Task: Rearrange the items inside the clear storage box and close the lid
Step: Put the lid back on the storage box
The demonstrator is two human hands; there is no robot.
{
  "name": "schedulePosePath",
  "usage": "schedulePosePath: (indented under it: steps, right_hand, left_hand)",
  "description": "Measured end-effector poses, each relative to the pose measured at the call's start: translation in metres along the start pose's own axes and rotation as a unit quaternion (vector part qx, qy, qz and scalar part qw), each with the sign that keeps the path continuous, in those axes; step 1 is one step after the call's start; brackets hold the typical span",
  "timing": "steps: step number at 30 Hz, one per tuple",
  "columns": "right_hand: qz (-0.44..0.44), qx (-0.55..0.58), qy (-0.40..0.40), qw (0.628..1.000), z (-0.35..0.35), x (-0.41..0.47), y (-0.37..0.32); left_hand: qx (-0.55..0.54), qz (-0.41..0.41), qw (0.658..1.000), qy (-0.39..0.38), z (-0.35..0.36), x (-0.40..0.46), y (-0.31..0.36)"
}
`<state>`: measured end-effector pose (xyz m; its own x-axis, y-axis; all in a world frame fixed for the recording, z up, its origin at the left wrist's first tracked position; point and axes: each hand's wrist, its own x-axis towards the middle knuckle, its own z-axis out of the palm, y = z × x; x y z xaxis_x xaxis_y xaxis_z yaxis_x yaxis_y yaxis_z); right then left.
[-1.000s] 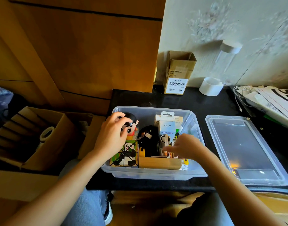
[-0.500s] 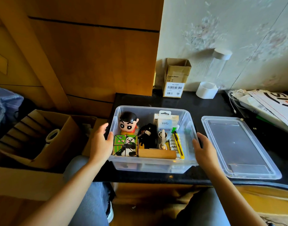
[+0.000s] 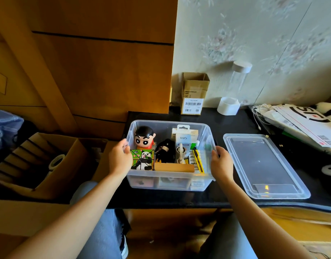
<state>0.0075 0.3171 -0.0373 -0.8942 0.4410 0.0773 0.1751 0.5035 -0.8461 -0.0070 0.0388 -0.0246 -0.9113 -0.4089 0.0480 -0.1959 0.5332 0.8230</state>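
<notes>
1. Left hand (image 3: 119,159): placed against the left side wall of the clear storage box (image 3: 169,182), with the fingers curled over its rim; the box is gripped on that side.
2. Right hand (image 3: 221,164): set against the right side wall of the box, with the fingertips hooked over its rim; the box is gripped on that side too.
3. Clear storage box: stood on the black desk (image 3: 235,124), near its front edge, uncovered and packed with items.
4. Lid (image 3: 264,165): laid flat on the desk just beside the box on its right, apart from it.
5. Cartoon figure (image 3: 144,137): stood upright in the rear left corner of the box.
6. Panda cube (image 3: 142,159): placed in front of the figure, at the front left.
7. Black toy (image 3: 165,150): lodged in the middle of the box.
8. Wooden block (image 3: 174,167): laid lengthwise along the front wall.
9. White fan package (image 3: 183,139): stood upright at the rear right.
10. Yellow utility knife (image 3: 198,159): laid along the right side.
11. Small cardboard carton (image 3: 194,94): stood open against the wall behind the box.
12. Clear tube with white cap (image 3: 237,79): leaned against the wall, with a white cup (image 3: 228,107) at its foot.
13. Large cardboard box (image 3: 54,165): seen left of the desk, with a tape roll (image 3: 57,160) inside.
</notes>
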Motion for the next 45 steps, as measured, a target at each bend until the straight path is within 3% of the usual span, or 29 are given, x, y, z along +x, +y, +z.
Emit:
schedulePosePath:
  steps: [6,10,17,24,29,34,37,42,45]
  right_hand:
    - [-0.018,0.018,-0.031,0.999,-0.008,0.002,0.004]
    - [0.008,0.031,0.023,0.999,-0.03,0.0,0.028]
    - [0.187,-0.017,0.169,0.968,-0.083,-0.011,0.112]
    - [0.327,-0.01,0.132,0.936,-0.115,-0.028,0.169]
    - [0.372,0.06,0.112,0.92,-0.117,-0.019,0.174]
    - [0.363,0.073,0.114,0.922,-0.121,-0.022,0.173]
    - [0.345,0.137,0.142,0.918,-0.126,-0.028,0.167]
    - [0.218,0.218,0.153,0.939,-0.142,-0.025,0.119]
    - [0.154,0.198,0.162,0.954,-0.154,-0.018,0.081]
  left_hand:
    - [0.053,0.009,0.998,0.019,0.001,-0.004,0.004]
    - [0.082,0.149,0.983,0.067,0.009,-0.021,0.026]
    - [-0.024,0.347,0.93,-0.117,0.075,-0.076,0.099]
    - [-0.039,0.411,0.871,-0.268,0.143,-0.14,0.134]
    - [-0.02,0.426,0.857,-0.291,0.165,-0.166,0.131]
    - [0.026,0.409,0.848,-0.337,0.175,-0.175,0.124]
    - [0.057,0.395,0.839,-0.37,0.182,-0.179,0.126]
    - [0.142,0.409,0.804,-0.407,0.193,-0.183,0.141]
    - [0.141,0.427,0.811,-0.374,0.191,-0.181,0.155]
